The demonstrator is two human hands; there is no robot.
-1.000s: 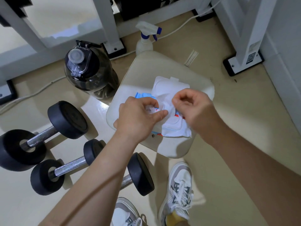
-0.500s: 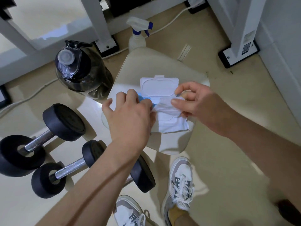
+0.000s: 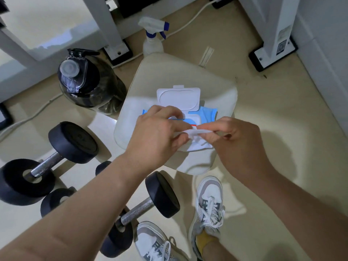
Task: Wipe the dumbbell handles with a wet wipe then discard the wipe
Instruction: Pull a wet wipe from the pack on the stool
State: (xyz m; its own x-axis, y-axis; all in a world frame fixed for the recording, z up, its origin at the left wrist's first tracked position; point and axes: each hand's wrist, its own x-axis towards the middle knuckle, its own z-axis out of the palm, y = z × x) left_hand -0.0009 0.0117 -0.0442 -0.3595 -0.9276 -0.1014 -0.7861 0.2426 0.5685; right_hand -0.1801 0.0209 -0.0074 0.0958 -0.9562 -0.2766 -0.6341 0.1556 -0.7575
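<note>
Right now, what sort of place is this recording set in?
Probably a home gym corner: black dumbbells lie on the floor, a large dark water jug stands beside them, and white metal frame legs rise behind.

Wipe (image 3: 197, 131) now between both hands (image 3: 160, 129) (image 3: 237, 140)

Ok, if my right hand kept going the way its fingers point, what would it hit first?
Probably your left hand: the right hand points left along the wipe both pinch, fingertips nearly touching.
</note>
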